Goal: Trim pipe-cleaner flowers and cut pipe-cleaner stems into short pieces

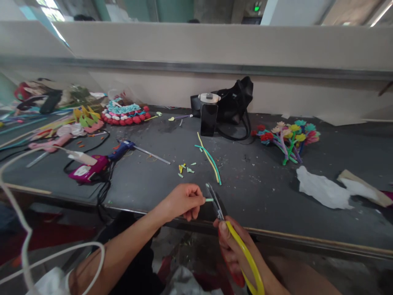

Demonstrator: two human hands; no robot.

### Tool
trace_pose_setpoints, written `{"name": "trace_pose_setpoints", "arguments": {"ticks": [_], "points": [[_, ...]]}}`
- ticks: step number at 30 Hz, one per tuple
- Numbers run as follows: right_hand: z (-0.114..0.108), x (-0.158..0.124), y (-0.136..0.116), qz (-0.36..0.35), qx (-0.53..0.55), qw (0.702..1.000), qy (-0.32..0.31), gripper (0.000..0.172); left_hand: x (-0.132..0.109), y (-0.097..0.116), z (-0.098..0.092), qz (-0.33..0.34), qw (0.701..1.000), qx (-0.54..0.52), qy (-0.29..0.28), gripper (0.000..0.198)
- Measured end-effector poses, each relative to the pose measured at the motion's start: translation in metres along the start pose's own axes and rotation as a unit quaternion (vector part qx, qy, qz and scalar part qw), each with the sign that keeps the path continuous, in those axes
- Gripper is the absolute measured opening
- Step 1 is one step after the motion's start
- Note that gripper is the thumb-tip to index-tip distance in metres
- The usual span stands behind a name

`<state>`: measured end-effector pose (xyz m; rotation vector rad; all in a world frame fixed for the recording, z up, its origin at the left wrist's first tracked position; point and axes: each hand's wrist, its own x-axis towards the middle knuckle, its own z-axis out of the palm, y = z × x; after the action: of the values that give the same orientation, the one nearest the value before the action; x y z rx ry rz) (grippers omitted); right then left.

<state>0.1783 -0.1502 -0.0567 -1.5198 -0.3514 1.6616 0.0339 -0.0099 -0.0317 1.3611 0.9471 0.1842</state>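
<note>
Between its fingertips my left hand [188,201] pinches a short light-green stick piece [209,200], whose free end points right. My right hand [236,241] grips scissors [245,254] with one yellow and one red handle. Their blades are spread, and the green piece's end lies at them. Beyond the hands, several small cut bits [186,168] in yellow and pale green are scattered on the dark table [260,196]. A yellow stick [209,157] and a teal stick [216,166], both thin and slightly bent, lie across each other farther back.
At left are a blue glue gun [121,150], a purple device [89,169], cables and a red-white beaded item [125,116]. A phone [209,119] leans near a black bag [235,100]. Colourful craft flowers [288,139] and white paper [322,188] lie at right.
</note>
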Motion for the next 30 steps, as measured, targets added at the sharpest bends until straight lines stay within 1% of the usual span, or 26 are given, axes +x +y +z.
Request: {"name": "trace_pose_setpoints", "arguments": {"ticks": [2, 4, 8, 10, 15, 21, 23, 26, 28, 30], "points": [[-0.002, 0.002, 0.001, 0.003, 0.012, 1.0, 0.002, 0.086, 0.0, 0.001, 0.0, 0.002, 1.0, -0.01, 0.01, 0.026], [-0.006, 0.004, 0.004, -0.01, 0.019, 1.0, -0.008, 0.084, 0.001, 0.001, -0.001, 0.008, 1.0, -0.023, 0.02, 0.025], [-0.011, 0.008, 0.015, -0.063, -0.004, 0.996, -0.057, 0.065, 0.005, -0.002, -0.003, 0.029, 0.996, -0.068, 0.056, 0.024], [-0.011, 0.01, 0.019, -0.078, -0.011, 0.995, -0.063, 0.065, 0.007, -0.004, -0.002, 0.039, 0.993, -0.088, 0.063, 0.026], [-0.005, 0.009, 0.019, -0.084, -0.025, 0.995, -0.045, 0.073, 0.007, -0.006, 0.007, 0.034, 0.992, -0.114, 0.036, 0.027], [-0.001, 0.004, 0.014, -0.09, -0.047, 0.994, -0.028, 0.073, 0.006, -0.005, 0.017, 0.007, 0.992, -0.124, 0.016, 0.025], [-0.001, 0.004, 0.013, -0.088, -0.061, 0.994, -0.039, 0.073, 0.006, -0.005, 0.018, 0.001, 0.992, -0.127, 0.011, 0.024], [-0.003, 0.004, 0.012, -0.065, -0.057, 0.995, -0.055, 0.074, 0.006, -0.005, 0.017, 0.001, 0.991, -0.13, -0.003, 0.025], [-0.003, 0.004, 0.012, -0.051, -0.047, 0.996, -0.05, 0.076, 0.006, -0.005, 0.015, 0.0, 0.992, -0.126, -0.017, 0.026], [-0.003, 0.003, 0.012, -0.05, -0.035, 0.997, -0.048, 0.074, 0.006, -0.004, 0.011, -0.001, 0.992, -0.121, -0.024, 0.029]]}}
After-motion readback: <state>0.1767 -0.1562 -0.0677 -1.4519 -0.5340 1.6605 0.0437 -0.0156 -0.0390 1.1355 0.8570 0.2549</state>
